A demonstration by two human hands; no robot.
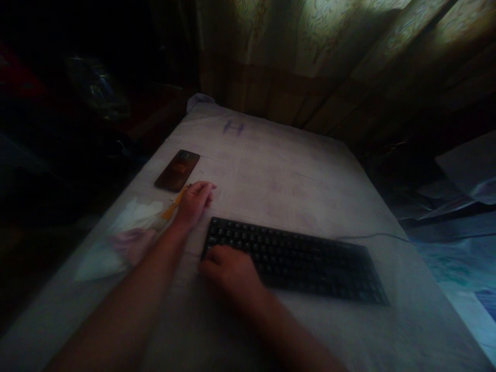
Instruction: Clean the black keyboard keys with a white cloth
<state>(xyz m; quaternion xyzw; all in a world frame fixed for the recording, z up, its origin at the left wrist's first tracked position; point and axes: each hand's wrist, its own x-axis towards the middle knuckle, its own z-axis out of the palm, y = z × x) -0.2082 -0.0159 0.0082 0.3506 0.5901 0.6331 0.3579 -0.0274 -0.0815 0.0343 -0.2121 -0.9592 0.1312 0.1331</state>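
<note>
A black keyboard (294, 258) lies slightly askew on the cloth-covered table. My right hand (228, 266) is curled at its left front corner, covering some keys. Those fingers are bent inward, and whatever they may hold is hidden. Just beyond the keyboard's back left corner is my left hand (197, 199), its fingers bent together. I cannot make out anything between them. An orange-yellow item (173, 205) shows beside the left wrist, partly hidden by it. A brown phone (177, 170) lies camera side up beyond that hand.
A crumpled white plastic bag (104, 258) and a pinkish cloth-like piece (134, 244) lie left of my left forearm. The keyboard's cable (380, 235) runs off the right edge. A patterned curtain (271, 67) hangs behind the table (279, 160). Both sides are dark.
</note>
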